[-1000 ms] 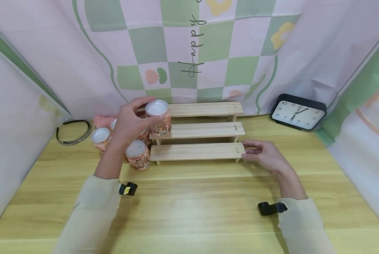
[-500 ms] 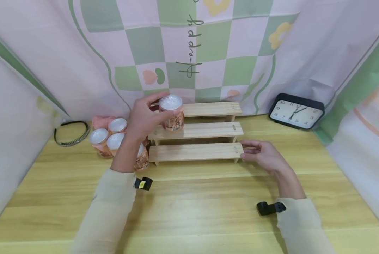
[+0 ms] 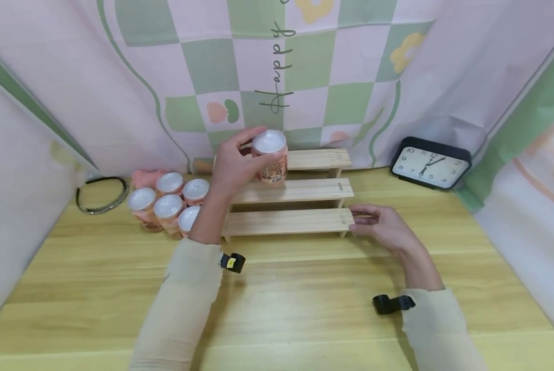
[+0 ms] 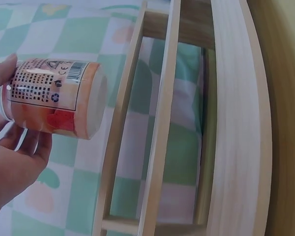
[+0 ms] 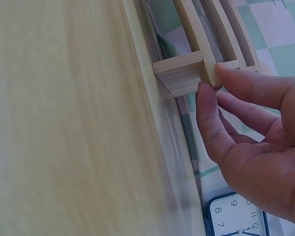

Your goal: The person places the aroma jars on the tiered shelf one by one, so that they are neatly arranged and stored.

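My left hand (image 3: 235,167) holds a round jar (image 3: 272,165) with a fruit-print label and a whitish lid, thumb and fingers around its sides. In the left wrist view the jar (image 4: 54,96) is raised off the boards, its label text and barcode showing. It overlaps the middle and top tiers of the three-tier wooden display stand (image 3: 288,221) in the head view. At the stand's right end, my right hand (image 3: 383,226) pinches the end of the lowest board between thumb and fingers, as the right wrist view also shows at the board end (image 5: 210,73).
Several similar jars (image 3: 167,208) stand grouped left of the stand, partly behind my left forearm. A pink cloth-like thing (image 3: 148,178) and a black headband (image 3: 102,196) lie beyond them. A black-framed clock (image 3: 430,164) stands at the back right. A checkered curtain (image 3: 258,67) hangs behind.
My left hand has carried the jar rightward and slightly up along the stand, uncovering more of the grouped jars. The right hand stays at the end of the lowest board.
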Demonstrator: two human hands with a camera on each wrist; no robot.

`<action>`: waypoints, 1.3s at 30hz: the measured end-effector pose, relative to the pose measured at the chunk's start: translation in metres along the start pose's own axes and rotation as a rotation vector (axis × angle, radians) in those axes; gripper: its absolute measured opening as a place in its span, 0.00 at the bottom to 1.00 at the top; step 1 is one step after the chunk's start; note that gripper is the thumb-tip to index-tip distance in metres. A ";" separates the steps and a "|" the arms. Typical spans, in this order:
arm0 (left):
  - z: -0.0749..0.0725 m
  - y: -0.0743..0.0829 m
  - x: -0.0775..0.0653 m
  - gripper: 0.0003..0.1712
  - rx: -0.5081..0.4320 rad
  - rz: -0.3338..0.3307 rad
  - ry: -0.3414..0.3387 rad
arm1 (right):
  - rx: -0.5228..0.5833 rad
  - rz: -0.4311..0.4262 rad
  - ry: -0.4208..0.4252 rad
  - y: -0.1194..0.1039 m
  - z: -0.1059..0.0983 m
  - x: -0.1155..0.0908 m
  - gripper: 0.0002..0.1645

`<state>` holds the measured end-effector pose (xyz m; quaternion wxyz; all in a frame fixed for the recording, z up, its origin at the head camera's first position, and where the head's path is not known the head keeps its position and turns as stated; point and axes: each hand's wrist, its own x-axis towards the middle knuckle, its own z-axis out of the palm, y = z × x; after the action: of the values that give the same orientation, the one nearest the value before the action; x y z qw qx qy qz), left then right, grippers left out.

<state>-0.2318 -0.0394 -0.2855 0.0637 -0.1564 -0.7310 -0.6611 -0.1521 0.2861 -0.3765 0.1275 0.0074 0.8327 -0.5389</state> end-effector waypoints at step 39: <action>0.082 -0.009 0.047 0.37 -0.083 -0.043 -0.074 | -0.050 0.010 0.016 -0.004 0.000 -0.001 0.37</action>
<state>-0.2695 0.0480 -0.2901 0.0159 -0.1672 -0.7081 -0.6859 -0.1519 0.2841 -0.3729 0.1239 0.0127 0.8467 -0.5173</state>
